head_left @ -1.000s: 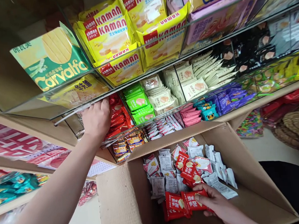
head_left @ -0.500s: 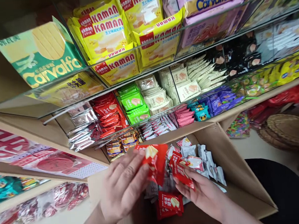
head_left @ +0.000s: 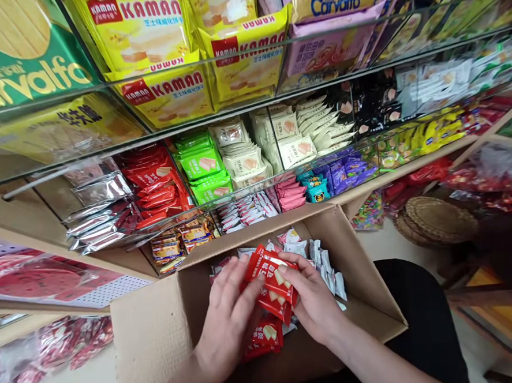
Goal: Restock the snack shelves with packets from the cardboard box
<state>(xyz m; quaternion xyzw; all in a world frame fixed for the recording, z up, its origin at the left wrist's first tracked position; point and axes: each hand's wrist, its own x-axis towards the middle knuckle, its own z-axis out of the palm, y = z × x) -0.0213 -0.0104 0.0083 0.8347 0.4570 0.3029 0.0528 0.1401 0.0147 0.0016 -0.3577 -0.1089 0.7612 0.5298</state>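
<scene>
Red snack packets [head_left: 272, 280], stacked one over another, are held between my two hands above an open cardboard box [head_left: 156, 336]. My left hand [head_left: 228, 311] closes on their left side, fingers along the edge. On the right side my right hand [head_left: 310, 295] pinches them with the thumb on top. Below lies another red packet [head_left: 267, 334] inside the box. White and silver small packets [head_left: 325, 265] fill the far part of the box, partly covered by my hands.
Shelves with glass fronts rise behind the box, holding green packets [head_left: 202, 163], red packets [head_left: 151, 183], and yellow wafer bags [head_left: 159, 96] higher up. To the right are woven baskets [head_left: 435, 212] and a black rounded surface [head_left: 424, 314].
My hands, apart before with red packets in each, have come together so the packets now overlap in one stack. The view has shifted, with shelves and box appearing further left.
</scene>
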